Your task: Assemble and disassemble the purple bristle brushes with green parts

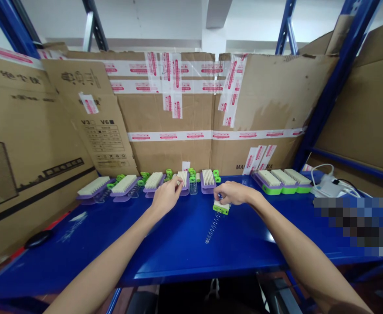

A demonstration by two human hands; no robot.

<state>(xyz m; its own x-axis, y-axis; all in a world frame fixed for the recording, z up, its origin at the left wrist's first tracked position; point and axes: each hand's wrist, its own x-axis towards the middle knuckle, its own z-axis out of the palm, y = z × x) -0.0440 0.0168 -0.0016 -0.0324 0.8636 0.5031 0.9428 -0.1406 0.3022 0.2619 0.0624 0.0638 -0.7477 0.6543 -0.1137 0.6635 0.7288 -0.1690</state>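
My right hand (231,192), fingers curled down, grips a small light-green and whitish part (221,208) on the blue table. A thin metal coil spring (212,227) lies on the table in front of that part, its upper end close to it. My left hand (167,194) is closed in a pinch at the near side of a cream-bristled brush (182,178) with a purple base. What its fingertips hold, if anything, is hidden. Between my hands stand a small clear container (193,187) and another purple-based brush (207,179) with a green clip-like part (216,176) beside it.
More purple-based brushes (124,185) with green parts and clear pieces line the back left. Several cream-bristled brushes on green bases (288,190) stand at the back right, near a white adapter with cables (328,185). Cardboard walls (174,148) enclose the blue table (165,257).
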